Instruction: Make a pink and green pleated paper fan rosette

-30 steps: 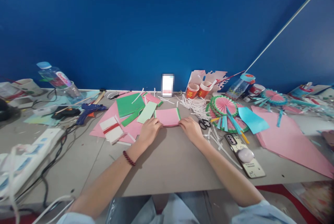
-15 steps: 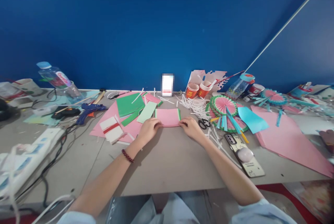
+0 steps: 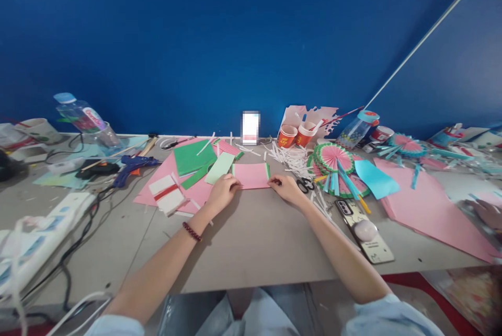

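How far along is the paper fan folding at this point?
Done: round pink-and-green pleated paper fans lie finished on the right. In hand: left hand and right hand work the near edge of a green-edged pink paper sheet, mostly flat. Left: large flat pink paper sheets and green paper sheets lie unfolded.

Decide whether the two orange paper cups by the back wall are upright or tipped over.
Upright: both orange paper cups stand on the table, with their open rims facing up.
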### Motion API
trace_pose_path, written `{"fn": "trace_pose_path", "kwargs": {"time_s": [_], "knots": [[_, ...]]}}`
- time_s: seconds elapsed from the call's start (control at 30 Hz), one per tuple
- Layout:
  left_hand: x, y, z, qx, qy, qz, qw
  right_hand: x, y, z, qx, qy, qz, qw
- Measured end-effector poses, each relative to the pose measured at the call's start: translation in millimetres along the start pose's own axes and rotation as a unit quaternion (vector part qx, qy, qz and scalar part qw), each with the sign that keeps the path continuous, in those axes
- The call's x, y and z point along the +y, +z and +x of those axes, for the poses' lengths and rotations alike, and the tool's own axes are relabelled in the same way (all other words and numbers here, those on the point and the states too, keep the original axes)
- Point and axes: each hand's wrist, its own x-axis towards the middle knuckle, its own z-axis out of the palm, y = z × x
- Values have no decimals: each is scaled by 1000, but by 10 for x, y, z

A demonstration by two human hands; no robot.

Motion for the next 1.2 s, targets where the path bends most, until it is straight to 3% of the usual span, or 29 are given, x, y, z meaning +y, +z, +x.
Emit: {"fn": "trace_pose_path", "kwargs": {"time_s": [0.4, 1.2], "knots": [[15, -18, 6, -4, -6, -5, 1000, 2, -23, 22, -15, 28, 4, 999], [35, -31, 24, -7, -34, -14, 999, -29, -1, -1, -7, -15, -11, 1000]]}}
